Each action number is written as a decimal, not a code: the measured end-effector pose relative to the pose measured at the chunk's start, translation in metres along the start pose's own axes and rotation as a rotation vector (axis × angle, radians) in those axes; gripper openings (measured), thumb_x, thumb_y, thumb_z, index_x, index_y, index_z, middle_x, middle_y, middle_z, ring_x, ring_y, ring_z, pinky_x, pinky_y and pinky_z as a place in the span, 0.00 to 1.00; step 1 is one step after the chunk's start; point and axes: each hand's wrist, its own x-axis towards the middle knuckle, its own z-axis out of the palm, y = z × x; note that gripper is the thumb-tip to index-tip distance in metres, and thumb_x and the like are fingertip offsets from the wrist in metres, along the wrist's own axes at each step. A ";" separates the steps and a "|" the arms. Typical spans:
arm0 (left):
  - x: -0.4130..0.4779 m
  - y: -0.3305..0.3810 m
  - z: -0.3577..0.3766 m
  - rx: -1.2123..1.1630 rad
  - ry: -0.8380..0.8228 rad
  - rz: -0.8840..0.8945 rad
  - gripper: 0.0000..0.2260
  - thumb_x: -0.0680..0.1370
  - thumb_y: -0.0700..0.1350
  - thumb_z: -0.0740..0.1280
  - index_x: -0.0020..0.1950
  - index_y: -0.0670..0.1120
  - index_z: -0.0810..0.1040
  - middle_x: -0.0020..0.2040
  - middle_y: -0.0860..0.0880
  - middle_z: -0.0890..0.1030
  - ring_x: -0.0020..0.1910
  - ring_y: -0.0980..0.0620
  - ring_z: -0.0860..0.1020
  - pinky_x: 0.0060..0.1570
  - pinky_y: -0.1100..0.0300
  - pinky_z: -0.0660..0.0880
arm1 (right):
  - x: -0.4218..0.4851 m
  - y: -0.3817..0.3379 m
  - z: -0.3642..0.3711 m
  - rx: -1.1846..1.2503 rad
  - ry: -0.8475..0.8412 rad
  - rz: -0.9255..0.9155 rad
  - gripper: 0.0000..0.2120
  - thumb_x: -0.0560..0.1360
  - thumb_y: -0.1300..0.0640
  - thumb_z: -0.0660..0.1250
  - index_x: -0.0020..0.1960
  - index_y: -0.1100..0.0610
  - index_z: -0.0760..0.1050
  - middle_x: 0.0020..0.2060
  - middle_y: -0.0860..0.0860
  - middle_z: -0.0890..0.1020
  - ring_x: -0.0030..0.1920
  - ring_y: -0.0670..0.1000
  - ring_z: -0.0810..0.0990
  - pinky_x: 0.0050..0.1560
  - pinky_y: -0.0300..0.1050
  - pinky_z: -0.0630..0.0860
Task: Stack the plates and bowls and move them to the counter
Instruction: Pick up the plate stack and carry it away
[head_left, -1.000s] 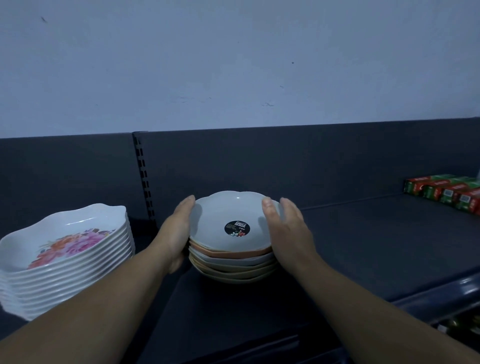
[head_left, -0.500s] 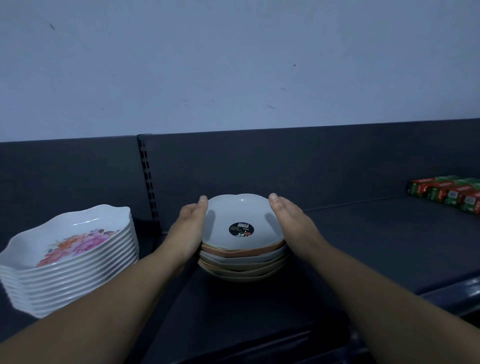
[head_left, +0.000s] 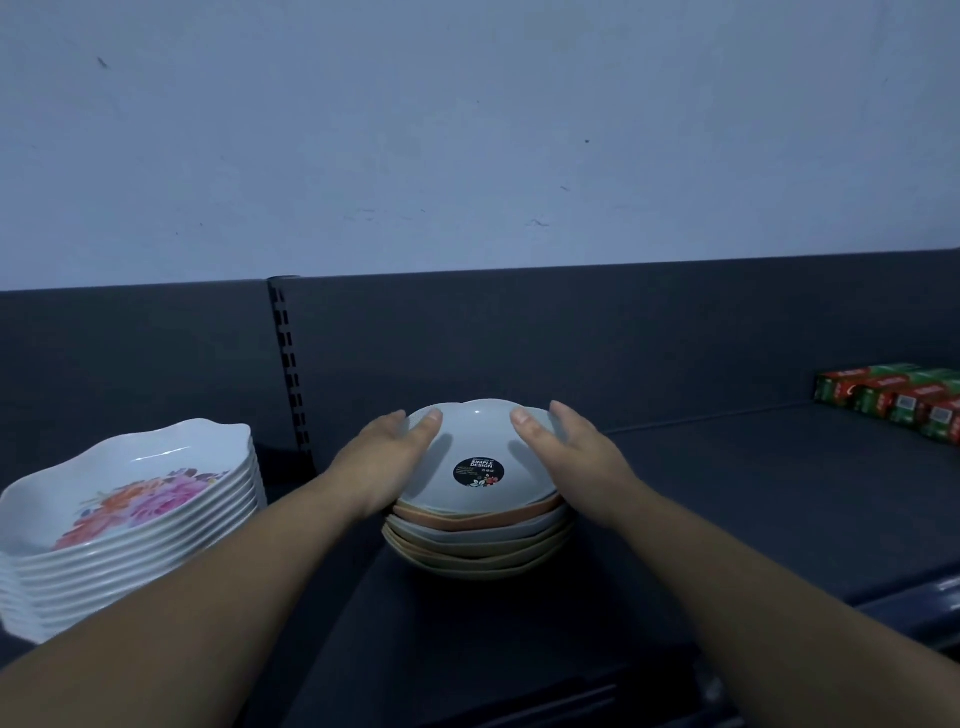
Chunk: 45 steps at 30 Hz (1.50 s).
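A person's left hand and right hand clasp a stack of bowls on a dark shelf, thumbs hooked over the topmost rim and fingers against its outer sides. A pile of flowered plates stands to the left, and red-and-green boxes lie at far right.

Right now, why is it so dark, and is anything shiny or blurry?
Head view: dim, bluish light; small glints on the top bowl and the flowered plates; soft shadow under the bowl stack; the sticker reads sharply; the wide lens bends the back edge of the shelf.
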 end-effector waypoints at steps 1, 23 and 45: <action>-0.001 0.000 0.001 0.038 -0.005 -0.003 0.33 0.78 0.65 0.51 0.77 0.47 0.56 0.78 0.51 0.56 0.76 0.50 0.55 0.73 0.54 0.53 | 0.001 0.000 -0.001 -0.024 -0.010 -0.003 0.42 0.73 0.29 0.57 0.79 0.51 0.53 0.78 0.47 0.56 0.77 0.51 0.55 0.73 0.49 0.54; -0.020 -0.007 0.002 -0.246 0.114 -0.069 0.36 0.72 0.67 0.62 0.75 0.49 0.62 0.73 0.49 0.65 0.69 0.48 0.68 0.65 0.54 0.65 | -0.008 0.008 -0.006 -0.074 -0.054 -0.122 0.38 0.74 0.36 0.65 0.78 0.47 0.56 0.75 0.42 0.61 0.72 0.45 0.62 0.64 0.40 0.59; -0.008 0.004 0.009 -0.846 0.149 -0.418 0.21 0.82 0.55 0.52 0.63 0.40 0.72 0.50 0.40 0.80 0.44 0.41 0.81 0.38 0.54 0.78 | 0.011 -0.006 -0.002 0.549 -0.016 0.349 0.16 0.80 0.50 0.58 0.54 0.60 0.77 0.51 0.59 0.84 0.51 0.59 0.83 0.60 0.52 0.76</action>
